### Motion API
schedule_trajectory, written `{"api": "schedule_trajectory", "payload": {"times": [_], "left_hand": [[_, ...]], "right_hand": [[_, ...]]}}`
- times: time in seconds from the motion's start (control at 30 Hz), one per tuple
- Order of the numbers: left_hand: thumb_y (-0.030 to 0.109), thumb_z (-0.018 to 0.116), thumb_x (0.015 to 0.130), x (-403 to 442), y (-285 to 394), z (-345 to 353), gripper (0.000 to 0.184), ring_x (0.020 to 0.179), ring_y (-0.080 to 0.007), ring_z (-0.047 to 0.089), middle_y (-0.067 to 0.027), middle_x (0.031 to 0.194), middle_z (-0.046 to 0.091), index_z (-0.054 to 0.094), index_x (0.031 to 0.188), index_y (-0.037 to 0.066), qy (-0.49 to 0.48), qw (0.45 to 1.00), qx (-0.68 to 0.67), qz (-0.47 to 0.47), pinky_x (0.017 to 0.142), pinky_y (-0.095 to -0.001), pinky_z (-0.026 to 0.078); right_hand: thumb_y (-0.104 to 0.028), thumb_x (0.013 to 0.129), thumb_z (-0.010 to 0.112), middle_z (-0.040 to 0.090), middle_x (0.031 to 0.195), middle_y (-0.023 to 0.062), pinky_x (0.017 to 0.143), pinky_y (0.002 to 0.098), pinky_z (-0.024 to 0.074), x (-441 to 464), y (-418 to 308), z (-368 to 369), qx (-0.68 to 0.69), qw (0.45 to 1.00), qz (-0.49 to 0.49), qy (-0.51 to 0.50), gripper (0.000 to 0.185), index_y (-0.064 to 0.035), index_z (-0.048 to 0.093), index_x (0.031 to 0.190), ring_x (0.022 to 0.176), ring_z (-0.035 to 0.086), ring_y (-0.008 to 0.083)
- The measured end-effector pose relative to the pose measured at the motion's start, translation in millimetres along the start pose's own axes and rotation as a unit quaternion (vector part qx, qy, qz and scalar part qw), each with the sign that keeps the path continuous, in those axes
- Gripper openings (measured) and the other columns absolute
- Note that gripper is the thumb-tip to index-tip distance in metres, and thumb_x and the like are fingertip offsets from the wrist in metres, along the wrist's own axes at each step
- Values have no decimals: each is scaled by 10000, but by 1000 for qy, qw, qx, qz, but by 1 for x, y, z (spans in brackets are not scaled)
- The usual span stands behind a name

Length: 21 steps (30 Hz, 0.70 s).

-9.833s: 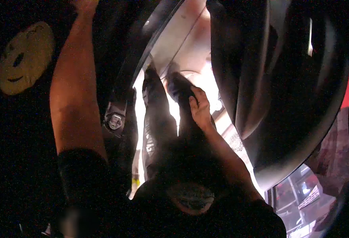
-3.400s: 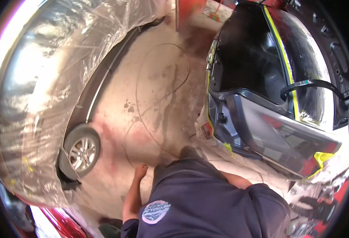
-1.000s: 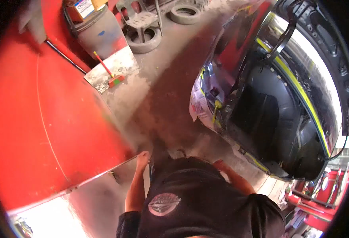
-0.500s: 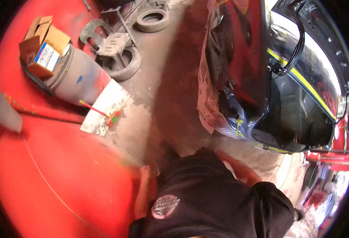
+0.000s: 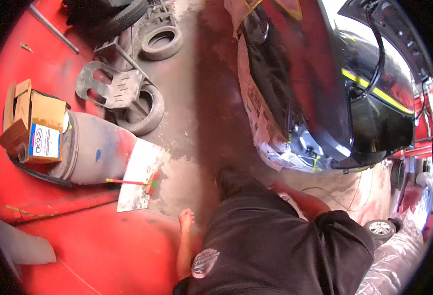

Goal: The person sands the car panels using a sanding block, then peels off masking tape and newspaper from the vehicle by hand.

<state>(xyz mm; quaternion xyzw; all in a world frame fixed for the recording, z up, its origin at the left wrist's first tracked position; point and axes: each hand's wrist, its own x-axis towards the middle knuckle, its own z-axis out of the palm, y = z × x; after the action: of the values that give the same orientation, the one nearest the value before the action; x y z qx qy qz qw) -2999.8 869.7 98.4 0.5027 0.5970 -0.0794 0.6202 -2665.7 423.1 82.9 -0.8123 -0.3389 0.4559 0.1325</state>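
Observation:
My left hand (image 5: 187, 217) hangs beside my body near the red wall, its fingers curled in and nothing showing in them. Past it, a brush-like tool with a red and yellow handle (image 5: 128, 181) lies on a pale, paint-stained board (image 5: 133, 196). On my other side, my right hand (image 5: 277, 187) is low and in shadow by the front of my dark shirt; its fingers are too dim to make out. Ahead of that hand stands a dark red car body (image 5: 319, 73), partly masked with paper, plastic (image 5: 295, 152) and yellow tape.
A cardboard box (image 5: 47, 118) sits on a grey drum (image 5: 98, 145) at the left. Beyond are a grey plastic chair (image 5: 115, 91), a tyre (image 5: 152, 110) and another tyre (image 5: 162, 43). A wheel (image 5: 379, 228) and plastic sheeting (image 5: 393, 260) lie at the right.
My view has turned, so the drum, box and chair sit lower and further left. My left hand shows more clearly now. The car's masked end looks closer to the middle.

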Motion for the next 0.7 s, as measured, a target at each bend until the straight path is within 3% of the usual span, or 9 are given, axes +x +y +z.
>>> {"api": "schedule_trajectory", "payload": {"times": [0.1, 0.2, 0.23, 0.33, 0.37, 0.47, 0.5, 0.6, 0.7], "left_hand": [[177, 558, 964, 8, 24, 2, 202, 665, -137, 595, -33, 787, 652, 656, 1111, 80, -30, 998, 19, 59, 507, -302, 475], [206, 542, 967, 78, -9, -36, 178, 656, -150, 586, -39, 743, 634, 669, 979, 82, -119, 926, 194, 303, 508, -319, 460], [230, 541, 961, 50, 30, -35, 202, 617, -153, 549, -32, 685, 586, 654, 855, 101, -52, 899, 256, 350, 510, -323, 438], [185, 556, 934, 25, 99, -35, 173, 561, -126, 500, 1, 641, 524, 607, 787, 110, -67, 959, 168, 219, 484, -296, 403], [161, 555, 922, -1, 139, -27, 175, 534, -114, 477, 13, 621, 494, 580, 754, 116, -60, 980, 84, 170, 467, -286, 381], [108, 545, 898, -4, 197, -27, 200, 486, -92, 430, 35, 593, 445, 524, 700, 124, -36, 996, 12, 75, 435, -267, 338], [102, 540, 895, 7, 205, -30, 202, 480, -93, 422, 36, 589, 437, 520, 696, 125, -73, 990, 28, 114, 428, -270, 331], [99, 540, 894, 42, 240, -30, 212, 468, -99, 409, 34, 587, 435, 513, 685, 127, -145, 972, 76, 169, 412, -277, 320], [128, 565, 921, 151, 226, -38, 179, 477, -105, 442, 14, 621, 503, 563, 743, 106, -178, 969, 108, 132, 405, -278, 339]], "right_hand": [[-196, 889, 559, 684, 828, 160, 609, 444, 539, 46, 4, -11, 77, 988, 71, -115, 191, -45, 675, 882, 735, 691, 277], [-168, 908, 537, 639, 705, 138, 496, 389, 519, 108, -3, -33, 232, 954, 155, -109, 184, -42, 648, 833, 636, 680, 234], [-164, 912, 534, 616, 655, 123, 463, 368, 509, 131, -31, -61, 233, 953, 164, -102, 190, -44, 640, 811, 602, 674, 224], [-203, 853, 557, 652, 739, 183, 594, 431, 525, 150, -113, -136, 99, 991, -62, 61, 228, -6, 663, 810, 714, 680, 319], [-225, 807, 565, 670, 834, 244, 655, 464, 511, 151, -142, -156, 96, 988, -39, 112, 262, 10, 679, 820, 782, 675, 389], [-206, 861, 564, 726, 845, 181, 756, 409, 556, 147, -200, -200, 204, 963, -43, 172, 307, 42, 697, 984, 821, 710, 309], [-217, 847, 572, 725, 908, 194, 790, 395, 552, 143, -210, -206, 231, 959, -12, 165, 332, 20, 708, 1035, 878, 713, 289], [-259, 832, 557, 667, 845, 254, 734, 481, 509, 150, -192, -178, 228, 948, 19, 223, 310, 15, 693, 887, 836, 676, 404], [-261, 816, 563, 661, 786, 250, 679, 482, 516, 155, -106, -88, 165, 963, 83, 197, 293, -2, 699, 821, 763, 675, 407]]}}
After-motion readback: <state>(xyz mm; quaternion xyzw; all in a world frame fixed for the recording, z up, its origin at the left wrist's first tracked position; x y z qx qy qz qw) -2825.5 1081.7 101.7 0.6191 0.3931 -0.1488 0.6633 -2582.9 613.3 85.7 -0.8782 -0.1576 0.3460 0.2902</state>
